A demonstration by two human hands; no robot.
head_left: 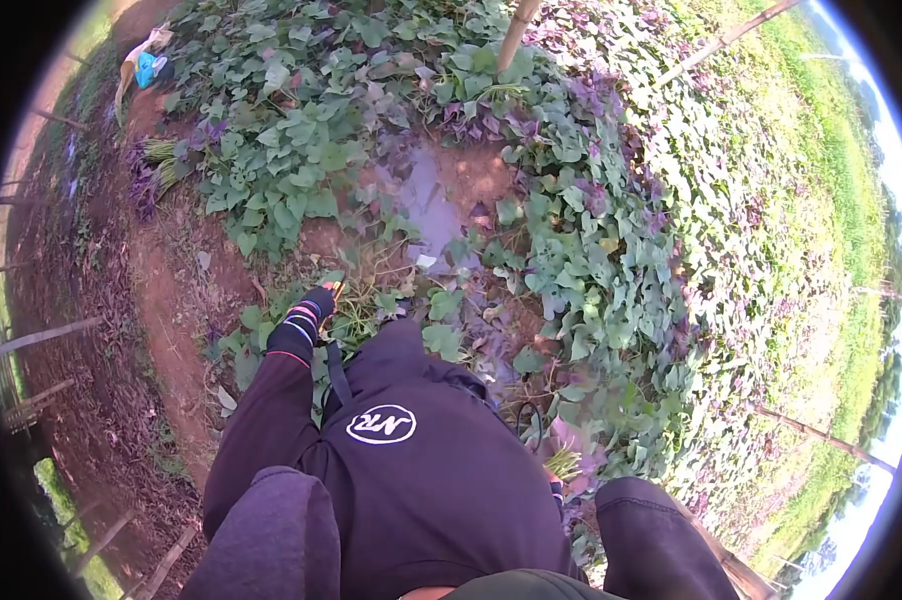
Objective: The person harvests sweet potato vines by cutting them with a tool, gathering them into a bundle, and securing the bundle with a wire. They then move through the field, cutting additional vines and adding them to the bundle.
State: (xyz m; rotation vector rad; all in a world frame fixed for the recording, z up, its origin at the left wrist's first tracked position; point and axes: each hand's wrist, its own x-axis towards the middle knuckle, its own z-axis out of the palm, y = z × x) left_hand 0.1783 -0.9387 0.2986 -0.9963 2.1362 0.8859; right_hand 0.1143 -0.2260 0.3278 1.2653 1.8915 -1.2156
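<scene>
Nearest, the person's dark jacket [451, 500], with a white round logo [381, 424], spreads between two bent knees. At its right side the right hand [557, 489] is mostly hidden; a bunch of cut green stems [564, 463] sticks up right beside it, and how far its fingers are closed cannot be told. Farther forward, the left hand [317, 300], in a dark covering with coloured stripes, reaches in among the low green vines [351, 325]. Its fingers are small and partly hidden, so their opening and any hold cannot be made out.

Beyond the hands, a muddy, wet strip [431, 205] runs through the planted bed, a small white scrap [426, 261] lying at its near end. Green and purple leafy vines [591, 220] grow on both sides. Near the bed's left edge lies another bundle of stems [161, 150] with purple leaves. Farther off are a bright blue item [149, 70] on the left and an upright wooden pole [517, 35].
</scene>
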